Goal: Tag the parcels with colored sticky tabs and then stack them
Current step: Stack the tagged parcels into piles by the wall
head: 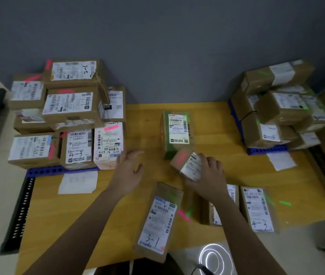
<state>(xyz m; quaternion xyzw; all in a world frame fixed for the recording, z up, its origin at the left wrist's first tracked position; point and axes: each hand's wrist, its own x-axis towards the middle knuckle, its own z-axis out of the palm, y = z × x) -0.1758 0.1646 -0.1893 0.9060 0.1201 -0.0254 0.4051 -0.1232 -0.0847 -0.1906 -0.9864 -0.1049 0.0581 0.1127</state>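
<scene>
A small cardboard parcel (187, 164), tilted and bearing a pink tab, is gripped just right of the frame's centre by the right hand (207, 175), fingers curled round its near end. It is judged light and stiff, its taped faces perhaps slippery, so a hold across opposite sides is advised. The left hand (129, 167) hovers with fingers relaxed and nothing held, beside the pink-tabbed stack (66, 116) at the left. A green-tabbed stack (276, 110) stands at the right, with flat parcels (157, 221) at the bottom.

Both forearms bare, reaching forward. Left hand (128, 169) open, fingers relaxed, palm down, holding nothing. Right hand (207, 175) palm down, fingers curled in grip round small parcel (187, 163).
</scene>
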